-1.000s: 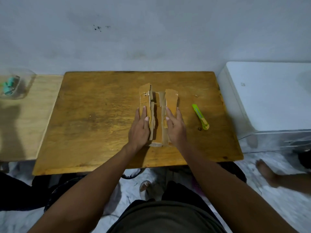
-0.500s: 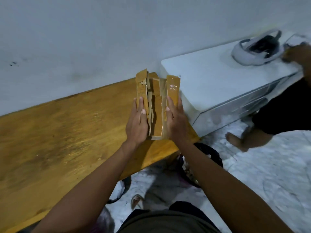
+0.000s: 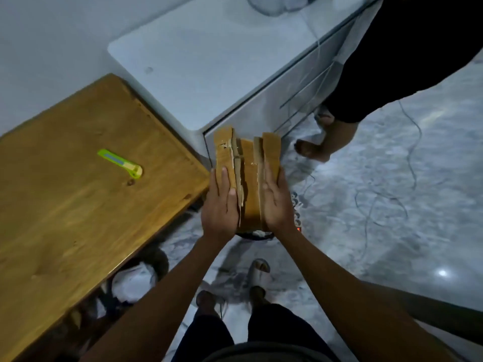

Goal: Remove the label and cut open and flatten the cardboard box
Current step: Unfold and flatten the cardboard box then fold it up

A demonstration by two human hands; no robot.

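Observation:
The flattened brown cardboard box, its flaps folded inward, is up in the air off the right end of the wooden table, over the floor. My left hand holds its left side with the fingers lying along the left flap. My right hand holds the right side, thumb on top and fingers round the right edge. A green and yellow cutter lies on the table, left of the cardboard. No label can be made out on the box.
A white cabinet stands just beyond the table's right end. Another person's bare foot and dark clothing are beside it. Cables and a power strip lie on the pale floor. A dark round rim shows below the cardboard.
Both hands have lifted the flattened cardboard off the table and carried it right, past the table's end and over the floor. The cutter stays on the table.

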